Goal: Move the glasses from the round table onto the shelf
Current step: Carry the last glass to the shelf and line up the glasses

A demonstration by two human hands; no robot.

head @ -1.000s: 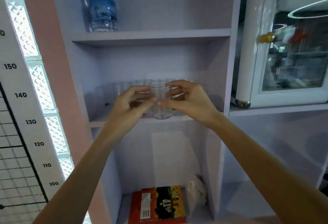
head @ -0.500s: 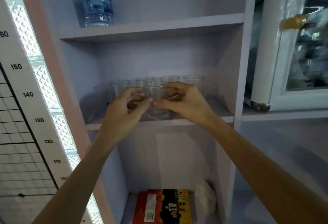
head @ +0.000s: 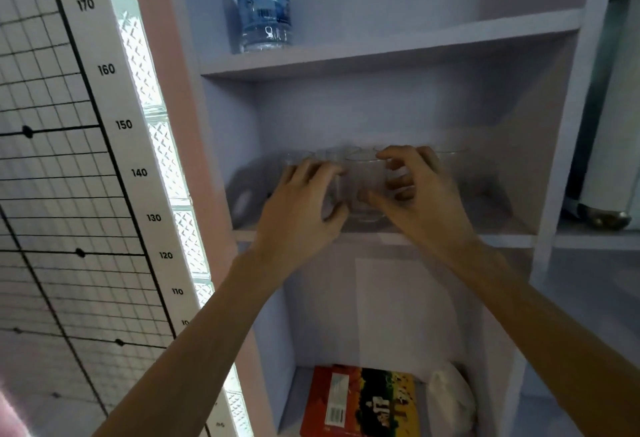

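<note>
A clear glass (head: 366, 190) stands near the front of the middle shelf (head: 491, 238) of a pale cabinet. My left hand (head: 300, 204) cups its left side, and my right hand (head: 420, 197) cups its right side with the thumb across the front. Both sets of fingers are curled loosely around it. Behind it, a row of several more clear glasses (head: 450, 154) stands on the same shelf, partly hidden by my hands.
A water bottle (head: 263, 10) stands on the shelf above. In the compartment below lie a red book (head: 360, 402) and a white bag (head: 450, 398). A height chart (head: 121, 125) hangs on the left; a fridge corner (head: 606, 216) is at the right.
The glass has gone deeper onto the shelf and now rests on it. My thumbs, which met in front of it, have parted and my fingers have loosened.
</note>
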